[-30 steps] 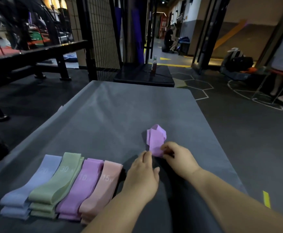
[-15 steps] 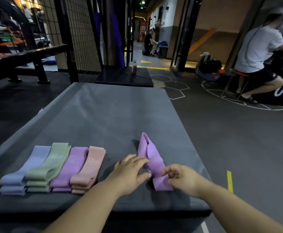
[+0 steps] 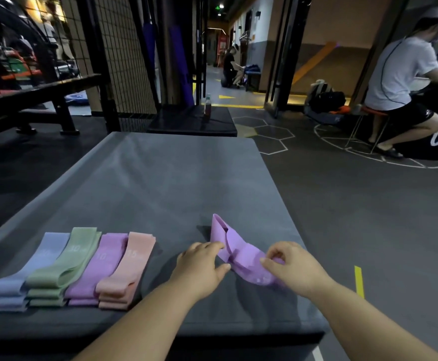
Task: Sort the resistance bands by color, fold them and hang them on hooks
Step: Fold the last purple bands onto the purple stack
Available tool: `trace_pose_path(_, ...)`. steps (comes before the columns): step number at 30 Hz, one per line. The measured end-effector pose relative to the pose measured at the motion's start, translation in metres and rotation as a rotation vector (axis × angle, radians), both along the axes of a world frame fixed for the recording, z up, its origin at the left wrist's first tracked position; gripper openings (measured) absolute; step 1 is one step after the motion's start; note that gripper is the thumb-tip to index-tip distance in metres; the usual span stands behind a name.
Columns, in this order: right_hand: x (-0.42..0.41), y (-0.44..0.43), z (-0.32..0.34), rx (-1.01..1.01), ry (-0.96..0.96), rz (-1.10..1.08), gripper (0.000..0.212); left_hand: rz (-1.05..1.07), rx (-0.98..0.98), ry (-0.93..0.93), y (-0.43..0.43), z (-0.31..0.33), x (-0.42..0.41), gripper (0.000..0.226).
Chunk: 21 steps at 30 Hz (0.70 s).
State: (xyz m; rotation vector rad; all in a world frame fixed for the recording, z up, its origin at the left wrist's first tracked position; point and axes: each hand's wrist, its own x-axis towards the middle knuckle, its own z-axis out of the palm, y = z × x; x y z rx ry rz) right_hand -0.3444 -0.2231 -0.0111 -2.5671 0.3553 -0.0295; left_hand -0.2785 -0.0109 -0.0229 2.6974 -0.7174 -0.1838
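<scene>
Lower centre of the frame, the loose band point(image 3: 241, 256), purple, lies crumpled on the grey mat point(image 3: 173, 183), its far end standing up in a peak. The left hand point(image 3: 201, 264) pinches its middle fold between thumb and forefinger. The right hand point(image 3: 293, 267), fingers curled, pinches the near end. At lower left, four folded stacks sit side by side, touching: blue stack point(image 3: 28, 272), green stack point(image 3: 64, 264), purple stack point(image 3: 95, 267), pink stack point(image 3: 126, 267). At upper right, a person point(image 3: 400, 74) sits on a stool.
</scene>
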Motion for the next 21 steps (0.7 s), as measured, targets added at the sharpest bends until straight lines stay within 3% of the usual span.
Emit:
trace_pose_path(2,0.006,0.002,-0.001,0.038,-0.012,-0.012,0.015,0.046,-0.007,-0.028,-0.006,-0.002,0.005,0.046)
trace_pose_path(6,0.016,0.01,0.001,0.066,0.048,0.03,0.042,0.097,-0.012,-0.056,-0.014,-0.011,0.013,0.046)
trace_pose_path(9,0.022,0.015,0.002,0.072,0.116,0.043,0.038,0.11,-0.081,-0.058,-0.015,-0.016,0.019,0.038)
trace_pose_path(12,0.028,0.011,0.001,0.135,0.092,-0.032,0.025,0.125,-0.181,-0.074,-0.014,-0.018,0.023,0.016)
trace_pose_path(16,0.034,0.001,0.001,0.474,0.052,-0.215,0.021,0.124,-0.21,-0.086,-0.015,-0.019,0.024,0.017)
trace_pose_path(21,0.036,-0.003,0.0,0.894,-0.02,-0.405,0.031,0.2,-0.299,-0.079,-0.007,-0.006,0.027,0.018)
